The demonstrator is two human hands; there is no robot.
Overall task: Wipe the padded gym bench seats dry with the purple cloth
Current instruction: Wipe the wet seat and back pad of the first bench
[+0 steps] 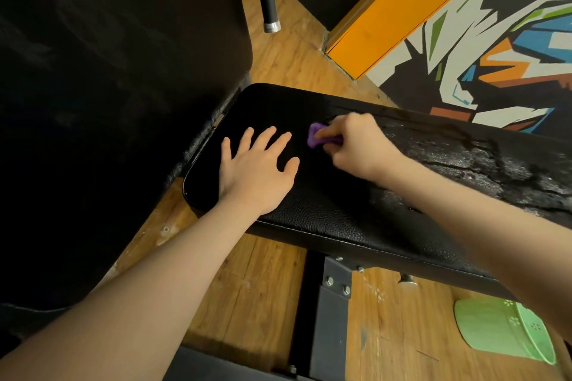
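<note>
Hands are both on the black padded bench seat point(340, 213). The left hand point(258, 168) lies flat on this surface with fingers straight and spread, holding nothing. The right hand point(356, 145) has its fingers curled around the purple cloth point(318, 136), bunched small, and presses it on the seat just beside the left fingertips. To the right of the cloth the padding looks wet and shiny. A green bucket point(507, 331) lies on the wooden floor point(263, 288) under the bench.
</note>
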